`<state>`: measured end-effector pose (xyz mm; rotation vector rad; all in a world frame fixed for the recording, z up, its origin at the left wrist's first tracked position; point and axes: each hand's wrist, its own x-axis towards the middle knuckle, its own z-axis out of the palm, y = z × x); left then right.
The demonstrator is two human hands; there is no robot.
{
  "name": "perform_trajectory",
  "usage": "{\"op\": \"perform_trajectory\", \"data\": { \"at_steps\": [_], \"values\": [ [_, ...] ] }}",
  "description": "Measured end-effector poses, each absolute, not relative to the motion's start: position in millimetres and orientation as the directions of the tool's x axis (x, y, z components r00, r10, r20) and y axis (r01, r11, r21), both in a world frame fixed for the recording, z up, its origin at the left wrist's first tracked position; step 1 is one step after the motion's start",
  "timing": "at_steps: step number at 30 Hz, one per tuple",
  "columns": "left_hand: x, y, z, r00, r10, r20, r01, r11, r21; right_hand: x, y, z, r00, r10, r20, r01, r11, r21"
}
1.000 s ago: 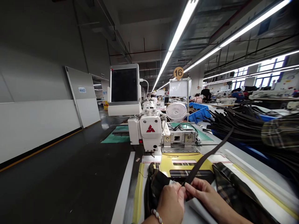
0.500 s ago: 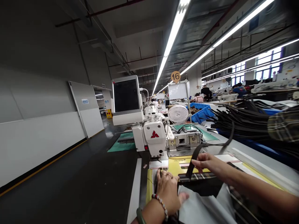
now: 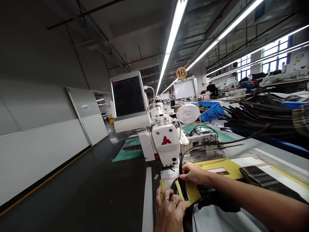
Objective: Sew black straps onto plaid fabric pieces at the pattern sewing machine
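- Nearest, pale cloth [image 3: 217,219] is bunched beside the left hand [image 3: 170,209]; a fold could be caught under the work if it is not kept flat.
- The left fingers are laid spread over the near left end of the yellow template [image 3: 231,165]; whether anything is gripped beneath them cannot be told. If pressed unevenly, the template could be skewed.
- Just beyond, the dark strap [image 3: 196,146] is pinched by the right hand [image 3: 191,173], its near end set down at the template's left part. It could be twisted or set crooked if the pinch is loosened.
- The strap's free length is arched to the far right, across the metal clamp [image 3: 210,140], where it could be snagged.
- Close beyond the right fingers stands the machine head [image 3: 166,145]; knuckles could be knocked by a careless lift.
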<state>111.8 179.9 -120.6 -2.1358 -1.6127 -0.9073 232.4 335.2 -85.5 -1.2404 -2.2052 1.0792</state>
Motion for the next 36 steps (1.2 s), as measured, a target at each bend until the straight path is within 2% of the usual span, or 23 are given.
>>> {"op": "perform_trajectory", "data": {
  "at_steps": [9, 13, 15, 18, 20, 23, 26, 31, 36],
  "values": [
    [113, 179, -122, 0.213, 0.701, 0.681, 0.957, -0.289, -0.003, 233, 326, -98, -0.568, 0.822, 0.042, 0.598, 0.448, -0.665],
    [117, 186, -134, 0.198, 0.573, 0.795, 0.958, -0.283, -0.034, 234, 326, -98, -0.575, 0.815, 0.065, 0.597, 0.472, -0.649],
    [118, 190, -134, 0.249, 0.494, 0.833, 0.944, -0.317, -0.094, 235, 325, -97, -0.586, 0.808, 0.065, 0.596, 0.483, -0.642],
    [117, 192, -125, 0.387, 0.547, 0.742, 0.899, -0.402, -0.173, 235, 325, -96, -0.598, 0.799, 0.067, 0.595, 0.498, -0.63],
    [116, 192, -115, 0.413, 0.636, 0.652, 0.892, -0.426, -0.15, 235, 325, -95, -0.591, 0.803, 0.077, 0.604, 0.504, -0.618],
    [116, 194, -107, 0.381, 0.725, 0.573, 0.899, -0.435, -0.048, 234, 326, -95, -0.605, 0.792, 0.076, 0.586, 0.508, -0.631],
    [117, 199, -115, 0.307, 0.723, 0.618, 0.921, -0.391, -0.001, 235, 329, -93, -0.652, 0.754, 0.085, 0.529, 0.532, -0.661],
    [119, 203, -132, 0.29, 0.585, 0.758, 0.922, -0.383, -0.058, 237, 334, -90, -0.707, 0.696, 0.129, 0.451, 0.584, -0.675],
    [116, 203, -133, 0.206, 0.722, 0.66, 0.932, -0.351, 0.093, 236, 337, -91, -0.662, 0.742, 0.105, 0.503, 0.545, -0.671]
  ]
}}
